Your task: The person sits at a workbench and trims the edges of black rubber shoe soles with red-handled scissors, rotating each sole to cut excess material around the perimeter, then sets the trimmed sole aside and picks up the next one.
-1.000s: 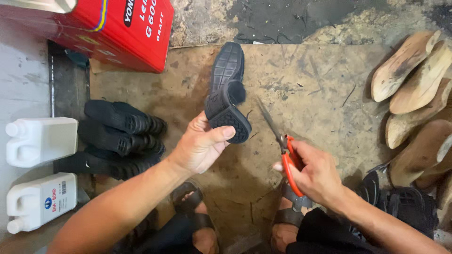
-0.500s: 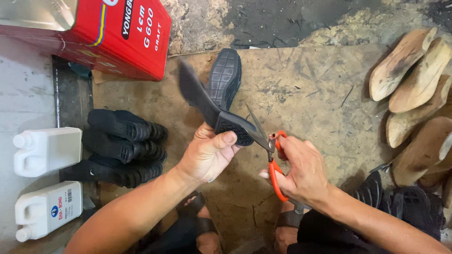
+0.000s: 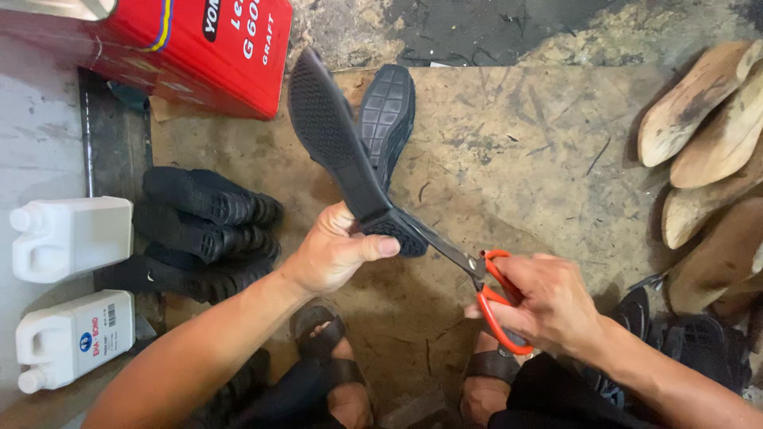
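While the left hand (image 3: 338, 250) pinches the black moulded rubber shoe sole (image 3: 338, 147) at its heel near frame centre — light, bendy, grippy — the right hand (image 3: 548, 306) grips orange-handled scissors (image 3: 477, 274).

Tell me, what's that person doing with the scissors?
The person's left hand holds up a black rubber shoe sole by its heel end. The right hand grips orange-handled scissors, whose blades meet the sole's heel edge. Another sole lies on the worn board below, with a stack of black soles to the left and wooden shoe forms to the right.
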Tool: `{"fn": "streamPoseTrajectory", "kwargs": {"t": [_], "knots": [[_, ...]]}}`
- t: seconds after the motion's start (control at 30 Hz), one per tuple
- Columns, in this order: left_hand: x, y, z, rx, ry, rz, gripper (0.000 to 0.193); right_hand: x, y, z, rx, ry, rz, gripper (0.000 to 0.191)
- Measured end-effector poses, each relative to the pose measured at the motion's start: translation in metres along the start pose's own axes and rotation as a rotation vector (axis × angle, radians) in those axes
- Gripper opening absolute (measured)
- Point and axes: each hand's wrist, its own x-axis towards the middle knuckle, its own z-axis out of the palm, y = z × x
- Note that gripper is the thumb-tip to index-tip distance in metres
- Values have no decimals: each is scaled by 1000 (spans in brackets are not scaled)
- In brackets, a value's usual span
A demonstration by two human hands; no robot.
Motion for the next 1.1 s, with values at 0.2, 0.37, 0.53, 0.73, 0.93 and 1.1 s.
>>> {"fn": "streamPoseTrajectory", "kwargs": {"t": [0.2,0.37,0.53,0.73,0.93,1.1], "knots": [[-2,20,-14,-179,-13,-125,42,5,-2,8,109,24,7,43],[0,14,-14,-88,109,-28,46,9,-11,14,28,25,81,49],[-7,7,-13,193,117,-11,30,14,-15,13,-39,14,89,55],[-12,3,-9,184,95,-8,29,8,-14,17,16,-21,113,48],[-12,10,-11,59,24,-39,32,4,-12,18,83,31,15,41],[-10,8,-14,66,193,-106,23,7,-16,20,105,48,69,43]]}}
